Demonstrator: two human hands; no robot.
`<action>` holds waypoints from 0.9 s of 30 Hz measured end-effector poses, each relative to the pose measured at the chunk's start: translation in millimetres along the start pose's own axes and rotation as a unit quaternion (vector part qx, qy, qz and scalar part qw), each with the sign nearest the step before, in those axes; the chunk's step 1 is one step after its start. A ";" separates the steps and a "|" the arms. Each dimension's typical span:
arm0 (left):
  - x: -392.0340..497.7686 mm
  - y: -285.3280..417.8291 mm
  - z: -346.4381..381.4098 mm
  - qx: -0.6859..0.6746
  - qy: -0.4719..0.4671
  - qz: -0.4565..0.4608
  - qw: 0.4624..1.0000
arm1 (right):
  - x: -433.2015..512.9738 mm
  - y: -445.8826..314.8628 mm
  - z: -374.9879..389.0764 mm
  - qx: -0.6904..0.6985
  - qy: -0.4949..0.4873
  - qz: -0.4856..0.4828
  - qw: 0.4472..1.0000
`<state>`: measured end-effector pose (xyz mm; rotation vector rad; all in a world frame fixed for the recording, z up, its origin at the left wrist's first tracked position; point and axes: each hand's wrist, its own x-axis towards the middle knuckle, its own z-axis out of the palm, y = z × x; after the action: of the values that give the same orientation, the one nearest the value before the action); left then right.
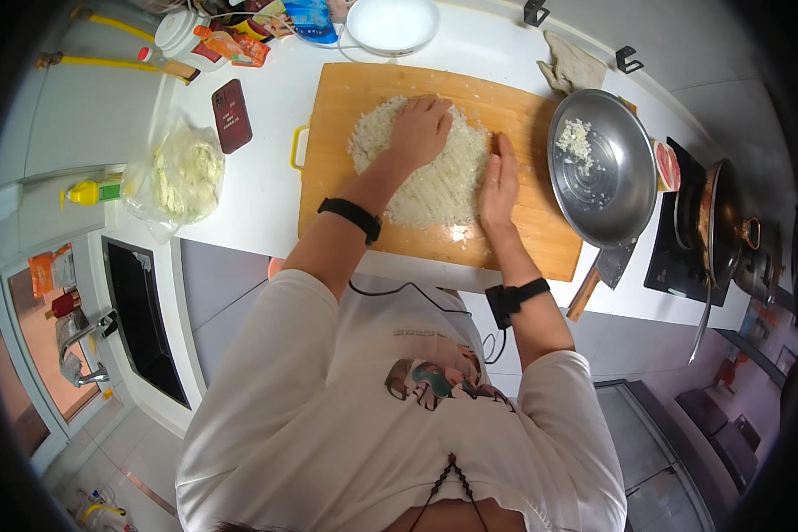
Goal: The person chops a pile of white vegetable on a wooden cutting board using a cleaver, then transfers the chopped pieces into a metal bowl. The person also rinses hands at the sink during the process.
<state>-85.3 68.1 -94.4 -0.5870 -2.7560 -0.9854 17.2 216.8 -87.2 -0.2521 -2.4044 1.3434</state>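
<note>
A broad heap of finely chopped pale vegetable (432, 189) lies on a wooden cutting board (538, 246). My left hand (422, 130) rests palm down on the heap's upper part, its fingers bent over the bits. Along the heap's right edge stands my right hand (500, 186), fingers extended and close together, its palm side against the bits. Neither hand grips a tool. To the right, a steel bowl (612, 193) holds a small amount of chopped bits. A cleaver (602, 276) with a wooden handle lies partly beneath that bowl.
A plastic bag of pale green leaves (186, 176) and a phone (231, 116) lie left of the board. Behind it are a white bowl (394, 26) and a cloth (572, 63). A pan (721, 223) stands on the cooktop at the right; a sink (147, 319) is at the left.
</note>
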 end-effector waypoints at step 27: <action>-16.8 89.5 -22.2 -0.185 0.132 0.149 0.962 | 29.8 -40.4 -3.3 0.596 0.006 0.490 0.636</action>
<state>-32.7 111.9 -30.4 -0.8251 -2.1850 -1.3942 -7.7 207.9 -44.4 -1.1966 -0.6951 2.9465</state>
